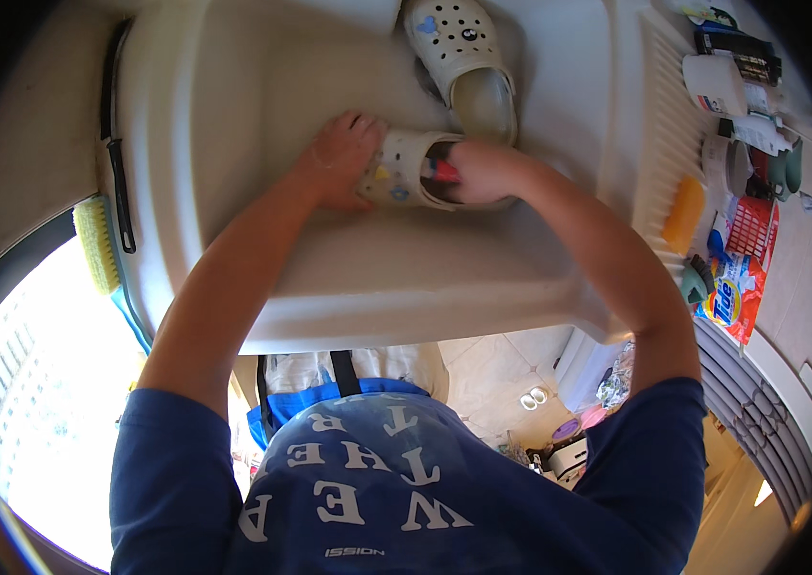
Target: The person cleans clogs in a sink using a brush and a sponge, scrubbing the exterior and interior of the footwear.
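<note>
A cream foam clog (400, 159) with yellow and blue charms lies sideways in the white laundry sink (406, 251). My left hand (343, 162) grips its toe end, thumb on the near side and fingers on the far side. Inside the clog's foot opening, my right hand (486, 172) holds a small red object (443, 170); my fingers and the clog's upper hide most of it, so its kind is unclear. The matching clog (458, 47), with a blue charm and a black-and-white one, rests at the back of the basin, its heel close to my right wrist.
On the right ledge are an orange sponge (684, 214), a green-handled brush (697, 280), a Tide detergent bag (729, 295), a red plastic basket (751, 228) and a white bottle (714, 85). A yellow-bristled brush (95, 244) and a black-handled tool (118, 194) hang along the left rim.
</note>
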`<state>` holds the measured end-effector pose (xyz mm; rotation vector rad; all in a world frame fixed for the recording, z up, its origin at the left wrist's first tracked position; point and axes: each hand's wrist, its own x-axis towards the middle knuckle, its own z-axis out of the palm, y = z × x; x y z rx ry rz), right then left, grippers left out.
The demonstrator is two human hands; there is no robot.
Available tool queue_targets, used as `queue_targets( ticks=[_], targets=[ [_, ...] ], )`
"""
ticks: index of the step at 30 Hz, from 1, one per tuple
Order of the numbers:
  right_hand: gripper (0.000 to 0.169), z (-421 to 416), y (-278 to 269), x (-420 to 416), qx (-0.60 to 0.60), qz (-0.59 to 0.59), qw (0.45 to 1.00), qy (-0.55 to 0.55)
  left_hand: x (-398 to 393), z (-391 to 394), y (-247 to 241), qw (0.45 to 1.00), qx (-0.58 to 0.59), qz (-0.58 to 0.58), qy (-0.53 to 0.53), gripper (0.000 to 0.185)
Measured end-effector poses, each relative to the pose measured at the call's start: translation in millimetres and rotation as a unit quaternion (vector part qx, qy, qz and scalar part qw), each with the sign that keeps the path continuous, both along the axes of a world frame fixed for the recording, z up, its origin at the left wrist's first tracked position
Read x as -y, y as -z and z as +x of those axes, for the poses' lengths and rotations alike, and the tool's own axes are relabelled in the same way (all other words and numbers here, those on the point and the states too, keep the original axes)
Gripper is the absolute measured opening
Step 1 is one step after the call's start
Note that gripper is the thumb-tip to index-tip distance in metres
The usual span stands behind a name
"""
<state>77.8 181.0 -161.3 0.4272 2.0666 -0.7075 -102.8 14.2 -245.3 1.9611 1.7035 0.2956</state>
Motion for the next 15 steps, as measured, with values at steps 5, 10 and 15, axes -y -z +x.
queue_targets(
  ticks=[5,10,15],
  targets=[
    [0.022,-3,-10,11,-0.038,0.078,0.993,-0.074,-4,3,-11,1.0,-0.02,-0.013,0.006,0.107],
    [0.023,-8,-5,18,-0.027,0.103,0.993,-0.059,-3,-3,4,0.999,-0.031,0.005,0.01,0.105],
    [0.016,0,13,20,-0.056,0.095,0.994,-0.01,-2,-4,-3,1.0,-0.01,-0.005,0.027,0.11]
  ],
)
